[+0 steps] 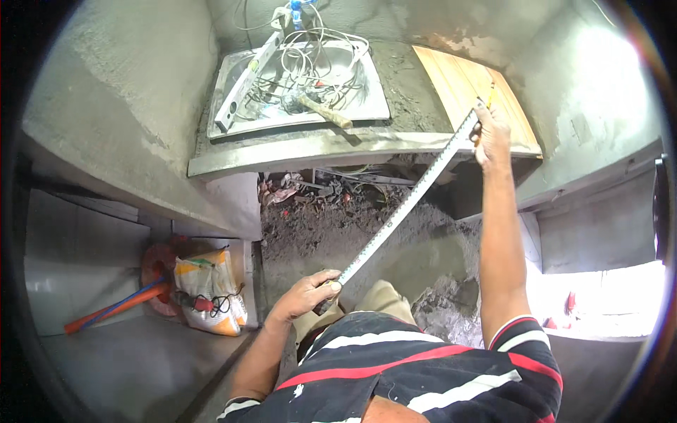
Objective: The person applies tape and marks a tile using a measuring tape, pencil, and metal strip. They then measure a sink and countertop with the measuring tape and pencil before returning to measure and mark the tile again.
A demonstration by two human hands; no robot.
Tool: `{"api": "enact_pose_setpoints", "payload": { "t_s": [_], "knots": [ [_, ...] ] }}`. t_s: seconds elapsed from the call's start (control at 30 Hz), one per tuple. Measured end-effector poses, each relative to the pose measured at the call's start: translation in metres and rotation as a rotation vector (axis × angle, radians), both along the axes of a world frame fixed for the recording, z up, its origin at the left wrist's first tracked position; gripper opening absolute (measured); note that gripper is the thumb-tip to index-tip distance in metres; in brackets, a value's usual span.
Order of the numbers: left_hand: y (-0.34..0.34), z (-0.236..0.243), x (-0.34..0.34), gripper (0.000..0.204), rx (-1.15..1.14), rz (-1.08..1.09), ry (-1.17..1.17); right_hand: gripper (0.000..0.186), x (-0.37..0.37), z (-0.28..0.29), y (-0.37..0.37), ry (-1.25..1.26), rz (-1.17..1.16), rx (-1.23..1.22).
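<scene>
Measuring tape, probably light and springy, is best held near its ends, where left hand and right hand curl their fingers around it.

Smooth metal tape blade, glossy sink, smooth wooden board, rough, matt cement counter

Head view, single: wide fisheye, head-worn, facing down; striped shirt nearest, at lower edge; floor below, mid-frame; sink ahead, at top.
</scene>
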State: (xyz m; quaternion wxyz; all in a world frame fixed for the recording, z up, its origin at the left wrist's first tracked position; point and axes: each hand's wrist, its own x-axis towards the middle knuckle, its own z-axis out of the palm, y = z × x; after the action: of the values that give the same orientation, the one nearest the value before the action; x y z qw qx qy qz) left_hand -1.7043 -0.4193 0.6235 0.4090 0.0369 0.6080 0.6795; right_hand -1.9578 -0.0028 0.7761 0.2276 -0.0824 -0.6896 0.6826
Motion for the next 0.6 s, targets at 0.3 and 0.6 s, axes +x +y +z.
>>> {"api": "enact_pose_setpoints", "payload": {
  "t_s": [0.3, 0.6],
  "knots": [
    [0.029, 0.024, -0.056, 0.04, 0.036, 0.429, -0.005, 0.027, -0.17, -0.024, -0.087, 0.01, 0.315, -0.109],
    [0.049, 0.049, -0.079, 0.037, -0.23, 1.104, 0.014, 0.021, -0.284, -0.089, -0.146, -0.232, 0.793, 0.11]
  ]
}}
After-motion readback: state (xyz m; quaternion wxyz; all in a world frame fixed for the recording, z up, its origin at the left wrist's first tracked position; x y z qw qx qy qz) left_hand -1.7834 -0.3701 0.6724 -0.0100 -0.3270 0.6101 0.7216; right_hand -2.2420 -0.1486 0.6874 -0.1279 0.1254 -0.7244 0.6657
